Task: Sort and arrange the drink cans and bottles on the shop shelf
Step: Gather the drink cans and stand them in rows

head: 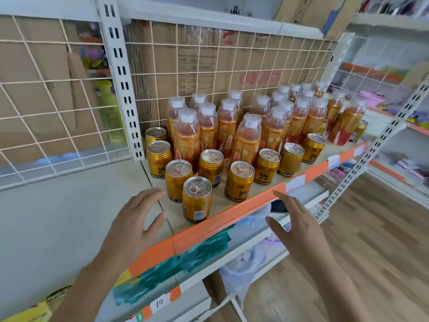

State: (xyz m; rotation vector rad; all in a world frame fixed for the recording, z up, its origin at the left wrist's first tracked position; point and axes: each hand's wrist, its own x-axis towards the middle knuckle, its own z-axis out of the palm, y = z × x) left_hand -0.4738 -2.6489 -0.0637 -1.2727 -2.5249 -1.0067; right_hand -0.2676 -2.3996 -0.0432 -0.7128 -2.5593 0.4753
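Hovering spread and empty, left hand [137, 219] at nine o'clock and right hand [299, 231] at four o'clock of the nearest can [196, 201], judged full, heavy, stiff, slick: grip mid-body.

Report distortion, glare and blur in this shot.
Head view: the wide lens bends the grid and splays the uprights; head view: light is even, the cans show soft glare on top; head view: the rear bottles look soft.
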